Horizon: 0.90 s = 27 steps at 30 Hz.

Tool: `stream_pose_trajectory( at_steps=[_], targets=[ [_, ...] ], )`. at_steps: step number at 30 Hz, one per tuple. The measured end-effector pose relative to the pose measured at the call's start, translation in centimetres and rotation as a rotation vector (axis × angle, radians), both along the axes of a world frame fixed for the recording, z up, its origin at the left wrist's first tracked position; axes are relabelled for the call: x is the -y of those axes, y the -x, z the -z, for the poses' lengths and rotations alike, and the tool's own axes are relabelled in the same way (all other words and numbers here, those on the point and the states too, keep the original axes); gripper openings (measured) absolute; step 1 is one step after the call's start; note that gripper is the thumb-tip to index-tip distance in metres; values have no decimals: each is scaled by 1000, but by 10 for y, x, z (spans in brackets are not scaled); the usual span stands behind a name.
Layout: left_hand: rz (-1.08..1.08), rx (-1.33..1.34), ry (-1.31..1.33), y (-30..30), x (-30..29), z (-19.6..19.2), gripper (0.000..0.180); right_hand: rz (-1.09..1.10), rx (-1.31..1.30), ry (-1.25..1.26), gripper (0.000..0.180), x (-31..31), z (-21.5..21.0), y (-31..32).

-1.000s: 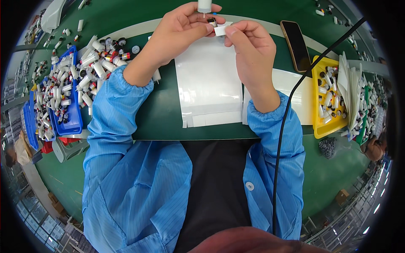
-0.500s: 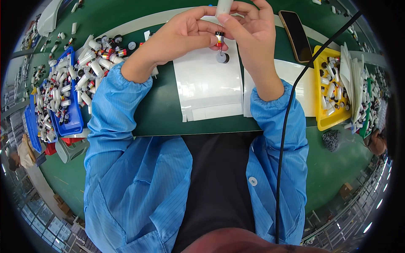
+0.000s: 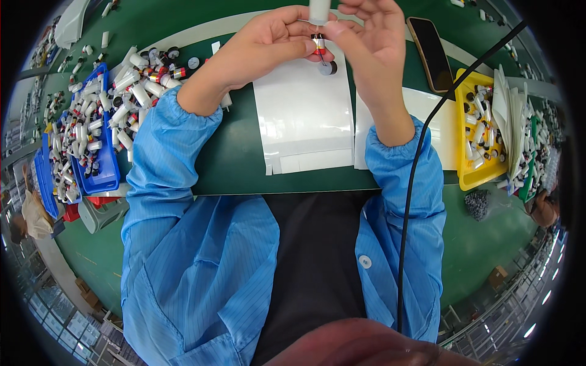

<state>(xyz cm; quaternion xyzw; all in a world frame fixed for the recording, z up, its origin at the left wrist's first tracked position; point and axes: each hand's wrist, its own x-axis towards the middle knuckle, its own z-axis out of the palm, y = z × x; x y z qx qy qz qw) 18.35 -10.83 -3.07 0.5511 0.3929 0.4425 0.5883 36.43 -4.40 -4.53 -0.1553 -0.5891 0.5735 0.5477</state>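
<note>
My left hand (image 3: 278, 39) is closed around a small cylinder (image 3: 318, 44) banded in black, gold and red. Thin wires run from it down to a round grey disc with a black rim (image 3: 328, 68), which hangs over a white sheet (image 3: 308, 116). Just above the cylinder stands a white tube (image 3: 319, 12), its top cut off by the upper edge of the view. My right hand (image 3: 372, 46) has its thumb and a finger pinched at the tube's lower end, while the other fingers spread apart. Exactly where those fingertips touch is partly hidden.
White tubes with wired parts are heaped at the left (image 3: 137, 91), beside a blue tray (image 3: 108, 168). A phone (image 3: 429, 53) lies at the far right, near a yellow tray (image 3: 462, 174) of similar parts. A black cable (image 3: 421, 146) crosses in front of my right arm.
My right hand has shifted slightly right, its outer fingers spreading wider. The white tube has moved a little left and stands straighter. The disc has swung slightly up and right.
</note>
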Motion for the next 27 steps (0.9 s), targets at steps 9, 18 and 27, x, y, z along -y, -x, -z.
stream_pose_trajectory(
  at_steps=[9,18,27],
  targets=[
    [84,238,-26,9,-10,13,40,-40,-4,210,15,19,-13,-14],
    [10,238,-48,4,-10,12,44,13,143,327,17,22,-2,-2],
    [-8,273,-19,2,-7,12,46,95,205,222,17,26,0,1]
  ],
)
